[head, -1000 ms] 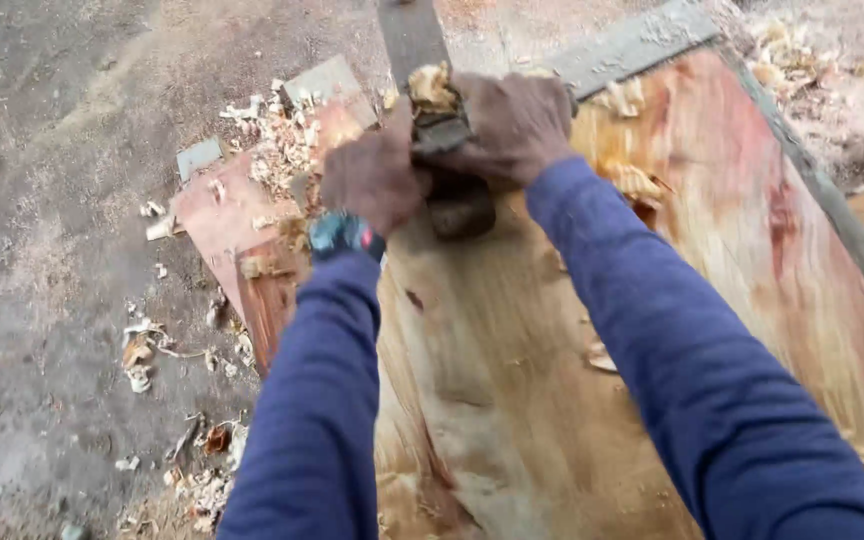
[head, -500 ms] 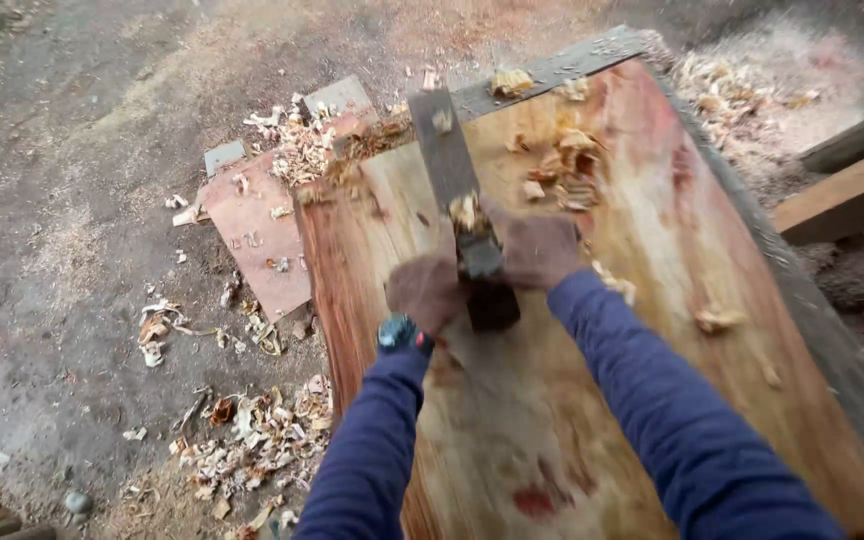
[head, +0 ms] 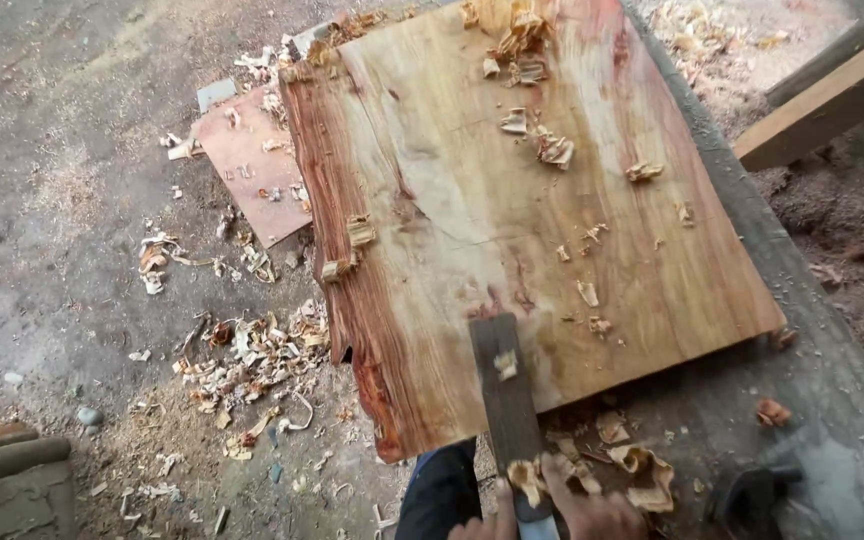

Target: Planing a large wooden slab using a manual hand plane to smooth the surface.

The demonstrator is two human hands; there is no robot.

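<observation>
1. Hand plane (head: 508, 400): long dark body at lower centre of the frame, front end resting on the near edge of the wood slab (head: 512, 200), rear end running off the bottom edge.
2. Right hand (head: 592, 512) and left hand (head: 487, 522): bottom centre, both at the plane's rear; fingers wrapped tight around it, mostly cut off by the frame.
3. Slab: large, pale with reddish streaks, fills the upper centre, lying on a grey bench (head: 822, 400).
4. Shavings (head: 537, 140) scattered over the slab ahead of the plane; more curls (head: 642, 470) just right of the hands.
5. Ground at left: a shavings pile (head: 252, 360), a small reddish board (head: 252, 170) partly under the slab.
6. Timber beam (head: 822, 105), upper right.
</observation>
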